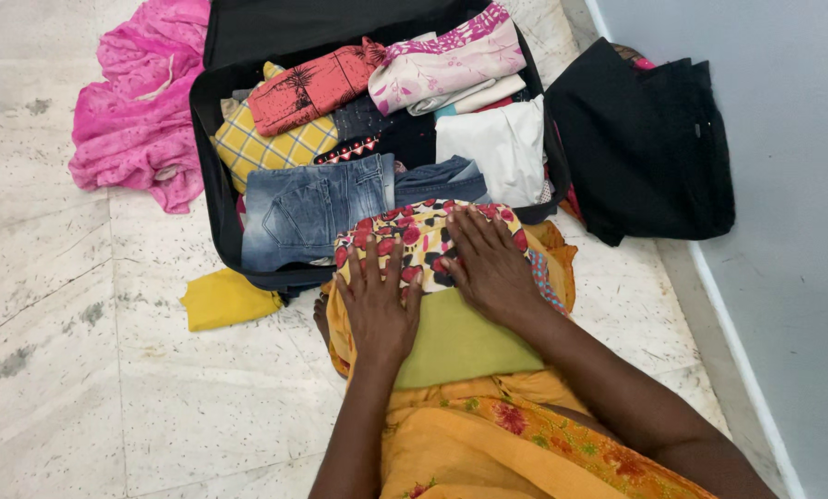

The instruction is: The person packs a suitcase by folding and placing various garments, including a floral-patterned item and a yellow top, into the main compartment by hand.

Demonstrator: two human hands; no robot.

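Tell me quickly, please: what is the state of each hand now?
Left hand: open, flat on the floral folded cloth, grasping nothing.
Right hand: open, fingers spread, pressing flat on the same cloth, grasping nothing.

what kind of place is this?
Likely a room in a home, on the floor by a wall. Cues: pale stone floor, open suitcase packed with folded clothes, and both hands, left hand and right hand, flat on a floral cloth.

Suitcase [212, 176] packed full; floor [54, 370] left open.
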